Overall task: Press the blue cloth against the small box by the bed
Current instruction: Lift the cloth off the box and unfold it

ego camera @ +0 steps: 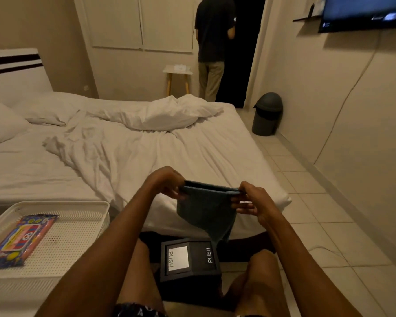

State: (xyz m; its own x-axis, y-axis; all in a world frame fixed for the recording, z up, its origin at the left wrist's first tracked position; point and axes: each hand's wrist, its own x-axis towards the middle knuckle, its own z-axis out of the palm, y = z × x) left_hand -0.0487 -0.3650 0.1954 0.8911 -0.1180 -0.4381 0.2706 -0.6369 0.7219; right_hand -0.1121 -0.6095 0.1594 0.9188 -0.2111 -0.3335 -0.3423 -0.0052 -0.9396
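A blue cloth (pixel 206 211) hangs folded between my two hands, stretched along its top edge. My left hand (pixel 167 181) pinches its left corner and my right hand (pixel 249 200) pinches the right corner. The cloth's lower tip dangles just above a small black box (pixel 190 261) marked "PUSH" with a white flap on its top. The box stands on the floor between my knees, at the foot of the bed (pixel 128 154). The cloth and box appear apart.
A white perforated tray (pixel 62 243) holding a colourful wipes pack (pixel 21 239) sits at my left. A person (pixel 215 44) stands in the doorway beyond the bed, beside a small stool (pixel 177 76). A grey bin (pixel 266 114) stands by the right wall.
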